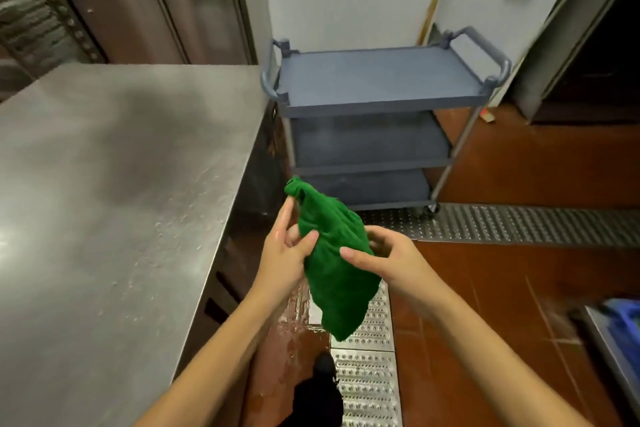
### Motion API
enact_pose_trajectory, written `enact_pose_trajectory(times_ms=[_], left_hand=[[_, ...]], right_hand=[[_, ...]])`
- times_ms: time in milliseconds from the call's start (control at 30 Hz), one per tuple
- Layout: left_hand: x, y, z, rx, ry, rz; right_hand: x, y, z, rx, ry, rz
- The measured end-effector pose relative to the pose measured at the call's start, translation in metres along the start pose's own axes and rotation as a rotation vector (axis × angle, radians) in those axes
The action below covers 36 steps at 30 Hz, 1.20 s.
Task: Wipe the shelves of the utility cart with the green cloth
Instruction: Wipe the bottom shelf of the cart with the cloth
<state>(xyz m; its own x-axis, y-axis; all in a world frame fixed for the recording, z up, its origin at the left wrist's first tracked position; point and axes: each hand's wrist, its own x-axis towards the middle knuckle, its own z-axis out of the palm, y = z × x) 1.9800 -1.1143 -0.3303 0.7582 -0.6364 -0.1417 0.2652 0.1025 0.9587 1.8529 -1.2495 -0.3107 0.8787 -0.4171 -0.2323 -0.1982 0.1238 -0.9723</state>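
The green cloth point(337, 260), a soft terry rag bunched into a loose hanging bundle, was held in the air between both hands, in front of the person and well short of the cart. The left hand point(284, 253) gripped its upper end, fingertips on the twisted top and thumb pressed into the fabric. The right hand point(388, 258) held the middle, with the thumb across the front and the fingers curled behind. The lower end dangled free.

The step in hand looked like readying the cloth. It would wipe best if shaken out and folded into a flat pad that fills one palm, because a wad touches the surface only in patches.

The grey-blue plastic utility cart point(384, 107), three shelves on metal posts, stood ahead against the white wall. Starting on its top shelf point(374, 80) and working downward would keep loosened dirt off surfaces already wiped. The raised rims call for strokes pushed right into the corners.

The brushed steel worktable point(121, 184) lay to the left. A perforated metal floor grate point(367, 381) ran underfoot, and the tiles beside it looked wet.
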Motion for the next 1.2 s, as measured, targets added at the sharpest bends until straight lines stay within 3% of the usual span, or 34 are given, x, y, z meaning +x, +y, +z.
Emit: enact_pose_trajectory(times_ms=[300, 467, 633, 800, 1100, 1200], left_hand=[[0.135, 0.025, 0.014, 0.028, -0.154, -0.1], [0.188, 0.03, 0.024, 0.013, -0.156, -0.124], [0.242, 0.026, 0.028, 0.163, -0.164, -0.123], [0.291, 0.021, 0.047, 0.248, -0.104, -0.071], [0.385, 0.015, 0.107, 0.518, -0.243, 0.074], [0.414, 0.012, 0.126, 0.661, -0.318, 0.076]], right_hand=[[0.106, -0.022, -0.045, -0.023, 0.235, -0.017], [0.158, -0.031, -0.06, 0.021, 0.326, -0.028], [0.203, -0.035, -0.088, 0.146, 0.314, 0.009], [0.251, -0.027, -0.124, 0.1, 0.316, 0.025], [0.347, -0.021, -0.211, -0.432, 0.172, 0.114], [0.376, -0.035, -0.233, -0.687, 0.055, -0.199]])
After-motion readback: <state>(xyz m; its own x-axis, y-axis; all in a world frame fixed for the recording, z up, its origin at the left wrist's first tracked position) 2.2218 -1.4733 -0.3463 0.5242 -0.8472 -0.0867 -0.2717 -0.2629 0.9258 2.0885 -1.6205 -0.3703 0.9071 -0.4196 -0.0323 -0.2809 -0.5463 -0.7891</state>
